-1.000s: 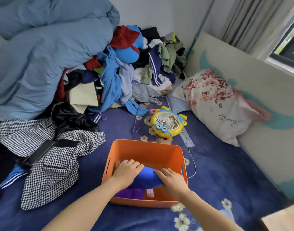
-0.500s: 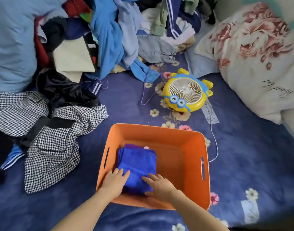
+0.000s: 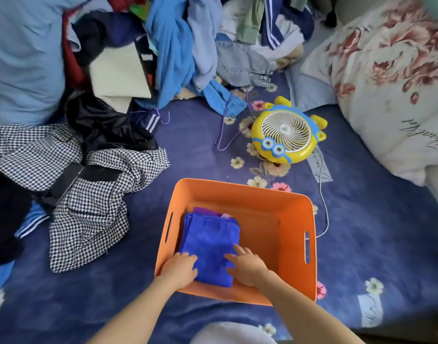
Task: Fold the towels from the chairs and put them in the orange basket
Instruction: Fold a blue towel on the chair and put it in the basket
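An orange basket (image 3: 297, 219) stands on the blue flowered bedspread. A folded blue towel (image 3: 209, 240) lies flat in its left half, on top of a purple towel (image 3: 206, 211) whose far edge peeks out. My left hand (image 3: 179, 270) rests on the blue towel's near left corner, fingers fairly straight. On the towel's near right edge my right hand (image 3: 246, 266) presses with spread fingers. Both hands are inside the basket at its near wall.
A yellow cartoon fan (image 3: 286, 134) with a white cord (image 3: 324, 209) lies beyond the basket. A houndstooth garment (image 3: 88, 202) sits to the left, a big heap of clothes (image 3: 178, 45) behind, a floral pillow (image 3: 391, 78) at right, a purple hanger (image 3: 227, 137) near the fan.
The blue towel went from a held bundle to lying flat in the basket. My hands slid to its near edge, and my view tilted down and closer.
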{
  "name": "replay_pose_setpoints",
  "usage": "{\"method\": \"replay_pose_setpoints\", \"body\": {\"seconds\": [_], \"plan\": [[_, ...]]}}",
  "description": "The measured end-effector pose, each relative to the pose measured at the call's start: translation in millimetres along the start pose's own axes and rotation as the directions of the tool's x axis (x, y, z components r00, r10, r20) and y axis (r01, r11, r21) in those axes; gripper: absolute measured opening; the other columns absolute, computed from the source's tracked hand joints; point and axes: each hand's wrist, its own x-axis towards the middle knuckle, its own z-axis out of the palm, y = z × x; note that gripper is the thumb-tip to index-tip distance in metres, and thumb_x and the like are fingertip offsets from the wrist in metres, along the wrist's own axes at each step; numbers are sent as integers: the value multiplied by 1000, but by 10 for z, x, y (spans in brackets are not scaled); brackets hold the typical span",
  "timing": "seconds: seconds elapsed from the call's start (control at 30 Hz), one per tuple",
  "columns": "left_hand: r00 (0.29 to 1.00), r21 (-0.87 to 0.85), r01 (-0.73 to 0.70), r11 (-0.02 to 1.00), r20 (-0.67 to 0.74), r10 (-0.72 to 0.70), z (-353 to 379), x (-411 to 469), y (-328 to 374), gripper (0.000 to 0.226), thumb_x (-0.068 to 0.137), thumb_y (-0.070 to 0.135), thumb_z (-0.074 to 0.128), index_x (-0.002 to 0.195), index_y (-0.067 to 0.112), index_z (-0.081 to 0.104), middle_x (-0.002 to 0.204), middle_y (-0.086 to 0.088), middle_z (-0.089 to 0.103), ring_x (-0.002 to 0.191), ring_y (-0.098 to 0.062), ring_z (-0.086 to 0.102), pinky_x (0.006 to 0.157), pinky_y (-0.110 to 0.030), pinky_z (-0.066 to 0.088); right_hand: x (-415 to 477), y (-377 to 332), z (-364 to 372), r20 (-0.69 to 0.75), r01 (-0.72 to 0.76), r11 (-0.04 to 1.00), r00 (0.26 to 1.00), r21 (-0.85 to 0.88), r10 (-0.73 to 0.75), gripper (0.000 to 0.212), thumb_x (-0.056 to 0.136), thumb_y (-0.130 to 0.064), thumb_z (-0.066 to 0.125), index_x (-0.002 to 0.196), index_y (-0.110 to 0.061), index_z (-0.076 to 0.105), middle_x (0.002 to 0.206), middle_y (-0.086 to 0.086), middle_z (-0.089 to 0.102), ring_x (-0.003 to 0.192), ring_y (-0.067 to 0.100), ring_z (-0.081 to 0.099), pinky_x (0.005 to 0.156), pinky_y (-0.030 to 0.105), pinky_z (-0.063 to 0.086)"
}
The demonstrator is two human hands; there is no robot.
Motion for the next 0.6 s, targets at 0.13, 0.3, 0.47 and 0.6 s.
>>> {"method": "replay_pose_setpoints", "body": {"seconds": [0.13, 0.3, 0.47, 0.6], "plan": [[985, -134, -29, 991, -171, 5, -186, -229, -30, 36, 95, 28, 38, 127, 14, 49, 132, 0, 49, 117, -19, 47, 94, -31, 42, -248, -10, -206, -83, -26, 1000, 996, 2, 26, 54, 94, -36, 43, 145, -26, 28, 156, 7, 9, 141, 28, 16, 110, 42, 29], [927, -153, -103, 983, -373, 39, -616, -490, -10, 40, 96, 30, 39, 135, 20, 44, 138, 6, 44, 126, -15, 41, 96, -29, 39, -651, -52, -619, -229, -49, 998, 972, 25, 53, 57, 93, -36, 46, 146, -27, 25, 157, 6, 10, 142, 29, 17, 110, 42, 30], [842, -75, -180, 981, -527, 114, -1191, -765, 173, 40, 96, 29, 39, 135, 20, 44, 140, 5, 43, 128, -19, 38, 100, -33, 36, -1139, -77, -1104, -435, -71, 997, 898, -3, 63, 58, 95, -33, 47, 147, -26, 22, 157, 5, 10, 142, 28, 17, 109, 42, 30], [748, 43, -238, 970, -630, 212, -1555, -964, 326, 41, 95, 28, 42, 135, 19, 45, 140, 2, 45, 128, -19, 39, 103, -30, 34, -1470, -56, -1374, -598, -72, 997, 798, 39, 81, 59, 91, -26, 50, 145, -27, 26, 152, 4, 20, 138, 26, 23, 101, 40, 39]]}}
